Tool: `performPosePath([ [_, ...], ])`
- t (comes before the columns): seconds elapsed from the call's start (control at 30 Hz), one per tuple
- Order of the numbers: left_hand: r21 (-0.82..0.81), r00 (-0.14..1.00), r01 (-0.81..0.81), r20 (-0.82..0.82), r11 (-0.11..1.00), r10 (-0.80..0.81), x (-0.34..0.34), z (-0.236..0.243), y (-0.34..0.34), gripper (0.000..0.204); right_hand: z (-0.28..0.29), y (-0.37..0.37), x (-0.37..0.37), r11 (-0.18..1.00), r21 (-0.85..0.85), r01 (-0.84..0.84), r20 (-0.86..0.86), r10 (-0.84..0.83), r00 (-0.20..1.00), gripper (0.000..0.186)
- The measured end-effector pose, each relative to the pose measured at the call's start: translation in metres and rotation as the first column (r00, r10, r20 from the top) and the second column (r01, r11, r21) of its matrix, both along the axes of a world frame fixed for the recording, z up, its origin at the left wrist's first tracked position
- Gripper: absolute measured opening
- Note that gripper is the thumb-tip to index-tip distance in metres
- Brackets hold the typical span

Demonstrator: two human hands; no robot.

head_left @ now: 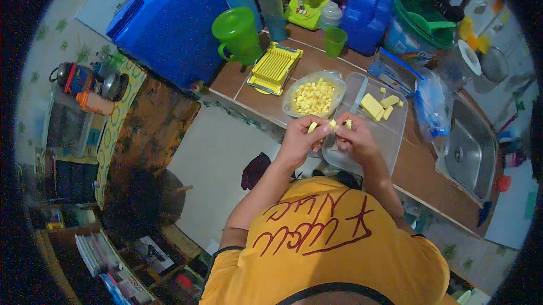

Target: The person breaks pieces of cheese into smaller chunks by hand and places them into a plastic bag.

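My left hand [305,140] and my right hand [356,136] meet over the near edge of a translucent plastic tray [365,155]. Pale yellow pieces that look like cheese [332,124] are pinched between the fingers of both. Just beyond my left hand, a bowl lined with a clear bag [287,100] holds many small yellow cubes [314,95]. On the tray lie a larger cheese block [372,107], several cut pieces [389,102] and a knife [360,94] with its blade along the left side.
A yellow slicer with a ridged bed [275,67] stands left of the bowl, near a green pitcher [237,34] and a big blue jerrycan [175,28]. A green cup [335,42] is behind. To the right are a clear plastic bag [432,104] and a metal sink [470,146].
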State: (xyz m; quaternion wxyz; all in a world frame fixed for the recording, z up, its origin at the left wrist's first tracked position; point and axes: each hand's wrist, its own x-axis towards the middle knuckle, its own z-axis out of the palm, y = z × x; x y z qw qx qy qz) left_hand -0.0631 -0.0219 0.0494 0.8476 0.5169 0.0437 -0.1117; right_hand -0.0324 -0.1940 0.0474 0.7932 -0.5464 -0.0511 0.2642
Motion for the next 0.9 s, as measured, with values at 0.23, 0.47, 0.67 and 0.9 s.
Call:
performPosePath([
  [0.23,-0.077,0.999,-0.016,-0.05,0.997,0.012,-0.007,0.005,0.018,0.017,0.009,0.026,-0.003,0.967,0.25,0.048,-0.108,-0.021,0.994,0.017],
  [0.47,-0.116,0.997,-0.028,-0.077,0.993,0.019,-0.011,0.005,0.027,0.015,0.004,0.03,-0.001,0.996,0.056,-0.063,-0.046,0.066,0.997,0.026],
  [0.67,-0.194,0.991,-0.011,-0.135,0.981,-0.015,-0.011,0.005,0.036,0.019,0.013,0.039,-0.006,0.995,-0.087,-0.051,-0.021,0.049,0.999,0.025],
  [0.9,-0.259,0.988,-0.059,-0.151,0.964,0.02,-0.007,-0.006,0.045,0.02,0.002,0.058,0.002,0.992,-0.11,-0.056,0.105,0.068,0.992,0.024],
])
